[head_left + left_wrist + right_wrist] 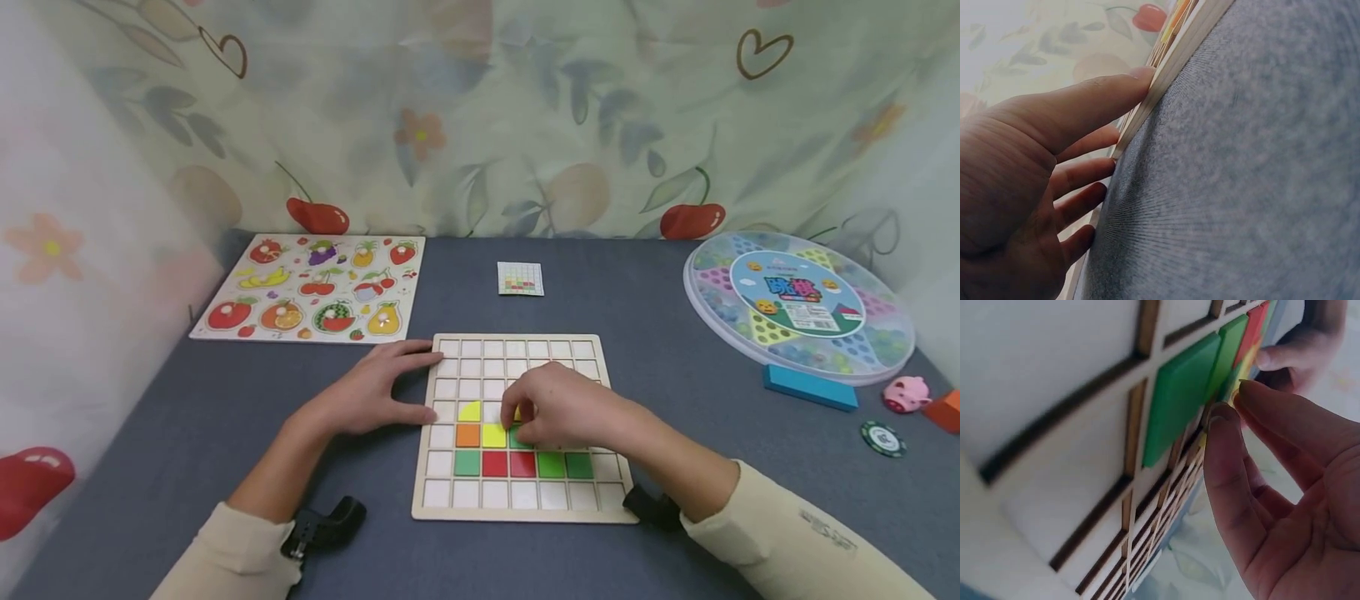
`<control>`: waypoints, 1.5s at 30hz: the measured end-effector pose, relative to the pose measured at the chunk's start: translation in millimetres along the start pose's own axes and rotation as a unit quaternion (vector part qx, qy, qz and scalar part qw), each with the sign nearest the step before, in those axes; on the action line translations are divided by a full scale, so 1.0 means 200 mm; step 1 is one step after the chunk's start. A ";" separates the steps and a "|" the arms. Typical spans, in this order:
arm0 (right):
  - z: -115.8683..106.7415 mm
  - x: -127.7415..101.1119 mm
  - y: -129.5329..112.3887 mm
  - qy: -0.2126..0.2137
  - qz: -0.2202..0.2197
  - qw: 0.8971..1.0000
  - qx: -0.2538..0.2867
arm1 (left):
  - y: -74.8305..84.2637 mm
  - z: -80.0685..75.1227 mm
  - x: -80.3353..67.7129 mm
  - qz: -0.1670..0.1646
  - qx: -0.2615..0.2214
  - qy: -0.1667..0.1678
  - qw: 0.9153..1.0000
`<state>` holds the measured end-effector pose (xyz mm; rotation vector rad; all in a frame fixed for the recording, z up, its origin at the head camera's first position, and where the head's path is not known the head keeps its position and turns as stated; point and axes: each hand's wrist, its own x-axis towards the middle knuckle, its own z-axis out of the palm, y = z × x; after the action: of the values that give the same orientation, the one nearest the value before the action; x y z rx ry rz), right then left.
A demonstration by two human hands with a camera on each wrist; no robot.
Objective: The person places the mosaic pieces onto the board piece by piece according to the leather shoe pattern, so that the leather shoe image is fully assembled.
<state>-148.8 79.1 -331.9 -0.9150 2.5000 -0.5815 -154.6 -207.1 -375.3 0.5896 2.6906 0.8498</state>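
A wooden grid board (525, 514) with pale square cells lies in front of me. My left hand (367, 387) rests at its left edge, fingers spread and thumb (1110, 100) against the side of the frame. Over the middle of the board, my right hand (558, 408) is bent down with thumb and forefinger pinching at a green tile (517, 439), partly hidden by the fingertips. Beside it sit a yellow tile (493, 435) and an orange tile (467, 435). The row nearer me holds green tiles (1182, 394) and red tiles (522, 465). A yellow rounded piece (469, 412) lies above the orange one.
Behind the board stands a small pattern card (521, 279). A fruit puzzle board (307, 292) is at back left. To the right are a round game box (798, 296), a blue block (810, 387), a pig figure (906, 393), an orange block (943, 410) and a chip (882, 438).
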 end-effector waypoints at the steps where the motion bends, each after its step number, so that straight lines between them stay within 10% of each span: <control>1: -0.01 -0.01 0.00 0.003 0.001 1.000 0.003 | 0.00 0.00 0.00 0.000 0.000 0.000 1.000; 29: -0.15 -0.40 0.37 0.011 0.026 0.998 0.064 | 0.00 0.00 -0.01 0.001 0.002 0.001 1.000; 45: -0.13 -0.55 0.54 0.026 0.075 0.997 0.011 | 0.00 0.01 0.01 -0.002 0.001 0.001 1.000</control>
<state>-140.2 234.4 -340.3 -0.7036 2.5763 -0.5898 -155.0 -205.2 -376.2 0.5836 2.6930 0.8472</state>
